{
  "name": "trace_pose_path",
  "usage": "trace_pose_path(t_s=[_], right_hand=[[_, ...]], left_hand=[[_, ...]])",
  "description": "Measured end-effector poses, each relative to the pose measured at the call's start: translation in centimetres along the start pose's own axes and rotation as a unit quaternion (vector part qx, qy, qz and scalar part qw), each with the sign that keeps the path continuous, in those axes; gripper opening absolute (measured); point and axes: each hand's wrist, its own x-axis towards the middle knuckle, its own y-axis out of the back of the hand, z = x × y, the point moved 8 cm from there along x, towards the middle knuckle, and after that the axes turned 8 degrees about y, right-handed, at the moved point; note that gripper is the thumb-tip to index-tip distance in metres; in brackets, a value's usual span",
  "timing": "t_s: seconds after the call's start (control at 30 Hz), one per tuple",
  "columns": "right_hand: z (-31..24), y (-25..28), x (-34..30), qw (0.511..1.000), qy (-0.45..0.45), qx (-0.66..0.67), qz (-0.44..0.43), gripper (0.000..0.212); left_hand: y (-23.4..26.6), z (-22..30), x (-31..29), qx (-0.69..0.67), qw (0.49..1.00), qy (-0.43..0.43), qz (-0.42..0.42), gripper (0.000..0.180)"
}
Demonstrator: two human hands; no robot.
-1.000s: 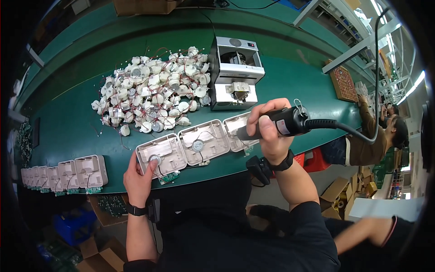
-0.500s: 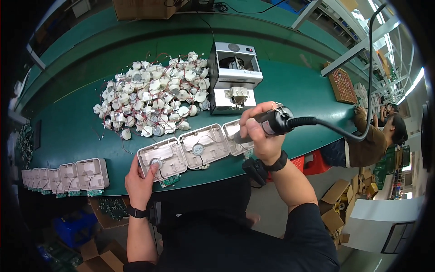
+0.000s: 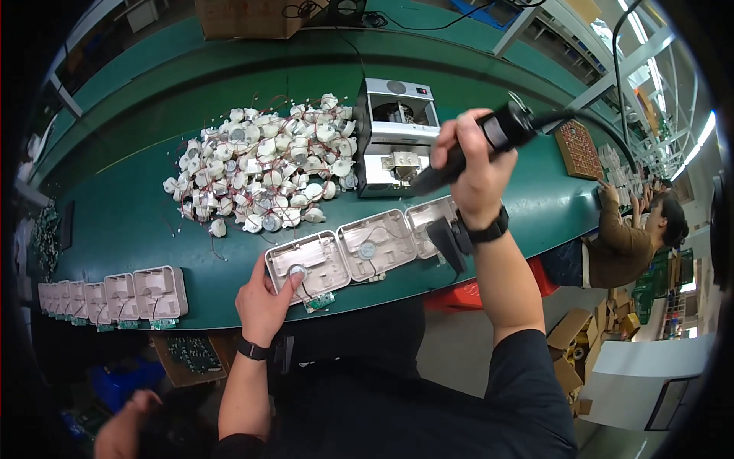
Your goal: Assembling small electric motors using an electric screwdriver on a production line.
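My left hand (image 3: 264,306) grips the near left corner of an open white plastic housing (image 3: 325,260), its thumb pressed beside the small round speaker (image 3: 297,271) inside. A green circuit board (image 3: 320,302) hangs by wires at the housing's near edge. Two more such housings, a middle one (image 3: 375,236) and a right one (image 3: 425,222), continue the row; my right forearm partly covers the right one. Raised above the bench, my right hand (image 3: 483,172) is wrapped round a black corded electric screwdriver (image 3: 508,128). Its tip end points down-left toward the front of the screw feeder (image 3: 397,141).
A heap of white wired parts (image 3: 264,164) lies left of the feeder. More housings (image 3: 157,294) line the bench's left edge. The screwdriver's cable (image 3: 592,118) arcs right. A co-worker (image 3: 631,229) sits at the far right; another person's blurred arm (image 3: 122,428) shows lower left.
My right hand has lifted the screwdriver up and right, away from the housings to beside the feeder. My left hand and the housing row have shifted right in view. A blurred arm has appeared lower left.
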Motion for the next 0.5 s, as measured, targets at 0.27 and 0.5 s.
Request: trace_pose_path(t_s=[0.27,0.5], right_hand=[[-3.4,-2.3,-8.1,0.986,-0.055,0.154,-0.038,0.026],[-0.1,-3.1,-10.0,0.992,-0.065,0.097,-0.056,0.030]], left_hand=[[-0.2,0.4,0.1,-0.025,1.000,-0.013,-0.013,0.077],[-0.3,0.5,-0.1,-0.016,1.000,-0.011,-0.014,0.075]])
